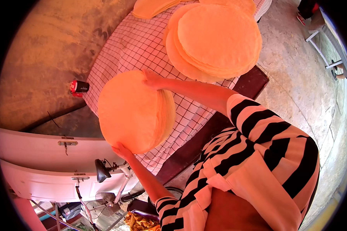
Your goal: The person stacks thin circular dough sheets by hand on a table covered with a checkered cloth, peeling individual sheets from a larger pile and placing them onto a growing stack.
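A thick stack of thin round orange-tinted sheets (128, 112) lies between my two hands over a table covered with a checked cloth (133, 52). At the stack's lower edge, my left hand (122, 150) grips the rim, its fingers partly hidden. My right hand (152, 79) holds the upper edge, thumb and fingers at the rim. Beyond my right forearm, a larger, uneven pile of similar round sheets (219, 37) rests on the cloth. More folded or stacked sheets (154, 7) lie at the table's far end. Whether the held stack touches the cloth cannot be told.
A dark red table edge (253, 82) shows under the cloth. A red and black container (80, 86) is beside the table's left edge. White door panels (46, 150) and a bicycle with a black saddle (102, 170) stand lower left. Another person's foot (300, 18) shows upper right.
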Demonstrator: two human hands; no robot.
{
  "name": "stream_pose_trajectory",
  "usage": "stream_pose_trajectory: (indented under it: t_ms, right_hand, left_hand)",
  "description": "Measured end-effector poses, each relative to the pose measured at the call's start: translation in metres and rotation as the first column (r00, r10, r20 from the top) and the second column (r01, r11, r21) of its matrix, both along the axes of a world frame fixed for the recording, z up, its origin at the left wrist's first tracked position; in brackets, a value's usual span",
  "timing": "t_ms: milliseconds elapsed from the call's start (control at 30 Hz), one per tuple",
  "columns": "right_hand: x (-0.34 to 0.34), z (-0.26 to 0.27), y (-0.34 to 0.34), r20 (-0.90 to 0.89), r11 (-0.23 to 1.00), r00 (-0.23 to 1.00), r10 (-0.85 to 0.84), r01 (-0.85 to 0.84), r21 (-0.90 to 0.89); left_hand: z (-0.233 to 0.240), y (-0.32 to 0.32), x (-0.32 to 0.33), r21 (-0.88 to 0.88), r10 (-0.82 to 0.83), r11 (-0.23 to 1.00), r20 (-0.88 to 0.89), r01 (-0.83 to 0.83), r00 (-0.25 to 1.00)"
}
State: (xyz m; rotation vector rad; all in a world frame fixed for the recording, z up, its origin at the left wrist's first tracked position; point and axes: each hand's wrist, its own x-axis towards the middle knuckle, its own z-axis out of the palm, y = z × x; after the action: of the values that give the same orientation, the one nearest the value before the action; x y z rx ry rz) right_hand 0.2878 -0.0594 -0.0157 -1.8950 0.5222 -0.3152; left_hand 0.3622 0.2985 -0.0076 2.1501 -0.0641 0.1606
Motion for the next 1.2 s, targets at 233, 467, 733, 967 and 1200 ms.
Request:
stream_pose_trajectory:
  t_ms: [233, 467, 733, 967, 1200]
  right_hand:
    - [-0.061, 0.053, 0.038, 0.029, 0.761, 0.966, 0.258, -0.185, -0.622]
    - [-0.098, 0.019, 0.046, 0.046, 0.576, 0.891, 0.451, -0.251, -0.778]
    - [-0.106, 0.025, 0.044, -0.022, 0.623, 0.915, 0.402, -0.291, -0.726]
    - [-0.102, 0.021, 0.055, 0.012, 0.66, 0.92, 0.391, -0.271, -0.7]
    - [-0.186, 0.045, 0.014, 0.239, 0.97, 0.968, 0.08, -0.021, -0.241]
  left_hand:
    - [0.044, -0.038, -0.072, 0.621, -0.402, 0.784, 0.51, -0.002, 0.761]
    - [0.023, -0.095, -0.162, 0.885, -0.726, 0.423, 0.203, 0.195, 0.658]
    - [0.053, -0.082, -0.153, 0.798, -0.655, 0.57, 0.298, 0.195, 0.694]
    - [-0.019, -0.023, -0.1, 0.702, -0.269, 0.712, 0.23, 0.032, 0.935]
    - [0.026, -0.052, -0.132, 0.678, -0.26, 0.734, 0.327, -0.034, 0.909]
